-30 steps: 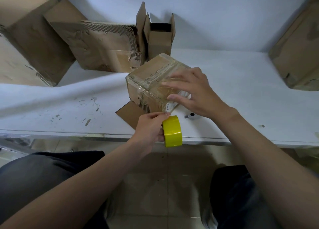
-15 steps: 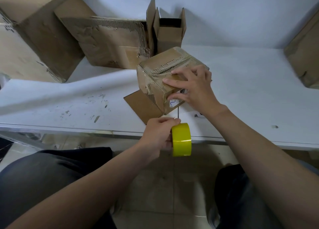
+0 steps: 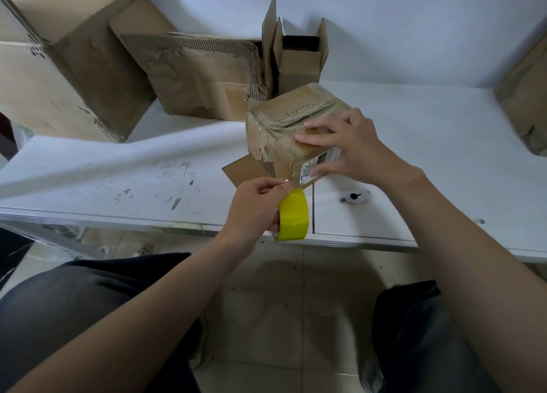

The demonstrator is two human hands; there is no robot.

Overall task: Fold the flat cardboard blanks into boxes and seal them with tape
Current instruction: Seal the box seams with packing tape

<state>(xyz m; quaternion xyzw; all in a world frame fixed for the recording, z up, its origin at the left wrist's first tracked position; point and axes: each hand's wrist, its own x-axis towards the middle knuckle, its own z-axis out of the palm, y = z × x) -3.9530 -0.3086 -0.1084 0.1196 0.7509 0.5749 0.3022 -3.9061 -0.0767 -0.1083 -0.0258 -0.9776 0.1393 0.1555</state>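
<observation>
A yellow tape roll [image 3: 293, 215] is held at the near edge of the white table [image 3: 118, 182] by the left hand [image 3: 255, 206]; its fingers are curled round the roll, and a clear strip running up to the box is pinched between thumb and forefinger. Just beyond, the small cardboard box [image 3: 278, 132], already wrapped in clear tape, is tilted on a flat cardboard piece [image 3: 241, 170]. It is pressed by the right hand [image 3: 353, 147], fingers spread and straight. A small white cutter [image 3: 355, 197] is seen to the right of the roll. Farther back, an open box [image 3: 299, 62] and torn cardboard [image 3: 201, 76] are stood against the wall.
</observation>
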